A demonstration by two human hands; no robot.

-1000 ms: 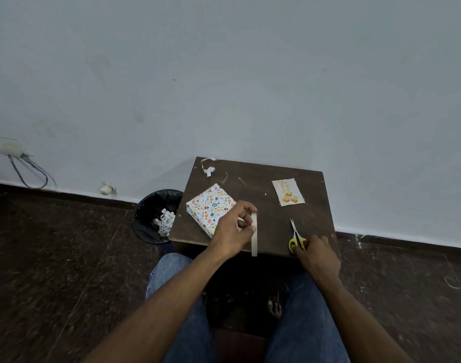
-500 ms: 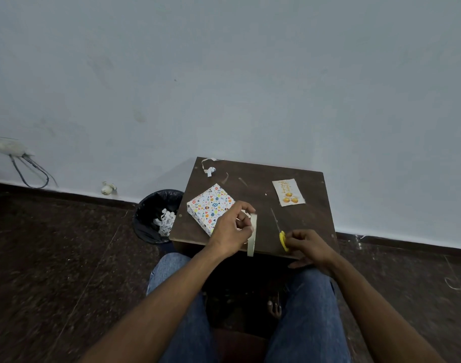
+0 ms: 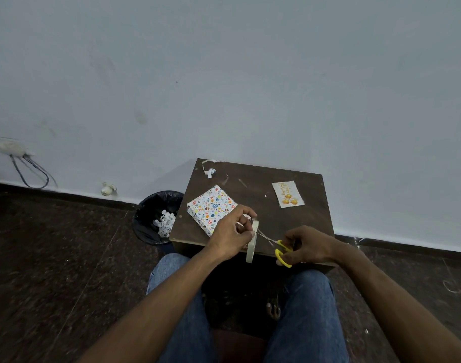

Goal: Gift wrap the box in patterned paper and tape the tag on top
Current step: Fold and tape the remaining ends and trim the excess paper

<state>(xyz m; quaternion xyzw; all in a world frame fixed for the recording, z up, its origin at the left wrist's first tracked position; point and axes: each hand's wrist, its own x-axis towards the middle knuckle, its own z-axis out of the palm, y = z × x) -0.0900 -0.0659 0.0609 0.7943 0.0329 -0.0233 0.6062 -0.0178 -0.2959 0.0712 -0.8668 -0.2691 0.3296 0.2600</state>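
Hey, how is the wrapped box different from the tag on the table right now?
The wrapped box is a thick block in multicoloured patterned paper; the tag is a flat pale card with gold print. The box sits on the table's left side, partly behind the left hand; the tag lies untouched at the far right. Both rest at an angle to the table's edges.

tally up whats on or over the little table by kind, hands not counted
wrapped box: 1
gift tag: 1
tape roll, held by the left hand: 1
scissors, held by the right hand: 1
paper scrap pile at the far corner: 1
total: 5
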